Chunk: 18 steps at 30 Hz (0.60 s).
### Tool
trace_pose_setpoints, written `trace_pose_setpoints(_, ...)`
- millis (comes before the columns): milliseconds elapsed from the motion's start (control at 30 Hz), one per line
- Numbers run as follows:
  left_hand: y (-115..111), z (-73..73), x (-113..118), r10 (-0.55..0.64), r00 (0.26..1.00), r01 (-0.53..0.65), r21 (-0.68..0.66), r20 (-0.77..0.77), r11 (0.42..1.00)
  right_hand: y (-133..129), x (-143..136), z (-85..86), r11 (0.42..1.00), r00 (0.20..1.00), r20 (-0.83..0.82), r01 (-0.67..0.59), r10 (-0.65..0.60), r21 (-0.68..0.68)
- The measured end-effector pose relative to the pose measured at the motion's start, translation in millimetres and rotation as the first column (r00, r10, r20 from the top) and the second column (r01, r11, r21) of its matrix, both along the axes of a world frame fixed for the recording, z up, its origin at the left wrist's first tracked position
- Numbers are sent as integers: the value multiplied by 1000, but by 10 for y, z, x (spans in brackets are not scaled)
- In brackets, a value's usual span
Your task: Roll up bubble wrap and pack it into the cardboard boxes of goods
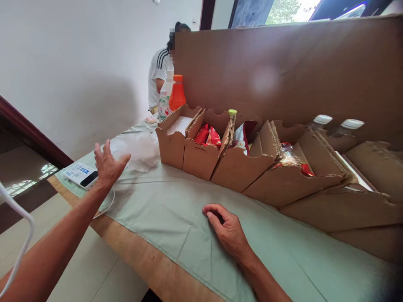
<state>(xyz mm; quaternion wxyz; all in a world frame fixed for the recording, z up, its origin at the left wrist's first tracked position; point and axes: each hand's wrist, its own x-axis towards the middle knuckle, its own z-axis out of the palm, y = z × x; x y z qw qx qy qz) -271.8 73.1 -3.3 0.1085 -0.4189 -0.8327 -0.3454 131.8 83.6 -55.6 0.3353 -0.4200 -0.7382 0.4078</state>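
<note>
My left hand (108, 163) is raised over the far left part of the table, fingers spread and nothing in it. Just beyond it lies a heap of clear plastic bags (138, 149). A white device with a dark display (82, 175) sits beside that hand, on the table's left corner. Resting low over the green cloth (163, 201), my right hand (228, 230) is loosely curled, thumb tip close to the index fingertip, with nothing visible in it. Cardboard bins (201, 161) stand in a row beyond my right hand, and red snack packets (208, 136) show in one.
Behind the bins rises a tall cardboard panel (283, 67). An orange bottle (177, 94) and a clear bottle (163, 105) stand at the row's left end. White-capped bottles (351, 124) poke up at the right. A person (156, 79) is beyond the panel. A white cable (19, 214) hangs at left.
</note>
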Motion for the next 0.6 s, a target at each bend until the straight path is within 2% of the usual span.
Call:
trace_pose_setpoints(33, -18, 39, 86, 10, 999, -8, 39, -44, 999, 0, 0, -4, 1000, 1000, -4, 2, -2, -3)
trace_pose_setpoints(100, 30, 102, 262, -57, 983, 70, 67, -177, 995, 1, -1, -8, 1000, 1000, -10, 7, -7, -10)
trace_pose_setpoints(200, 246, 105, 449, -277, 924, 261, -96, -265, 961, 2, -4, -1, 1000, 1000, -6, 20, -20, -10)
trace_pose_setpoints(267, 401, 42, 495, -327, 920, 286, -202, -214, 937, 2, -6, 10, 1000, 1000, 7, 26, -26, -8)
trace_pose_setpoints(333, 517, -37, 489, -298, 941, 257, -235, -158, 937, 2, -7, 18, 1000, 1000, 17, 27, -27, -12)
trace_pose_setpoints(433, 636, -98, 437, -215, 967, 186, -195, -140, 963, 6, -1, 16, 1000, 1000, 23, 21, -21, -16)
trace_pose_setpoints(600, 871, -45, 418, -77, 989, 59, -135, -130, 989, 14, 15, -3, 1000, 999, 30, 21, -20, -16)
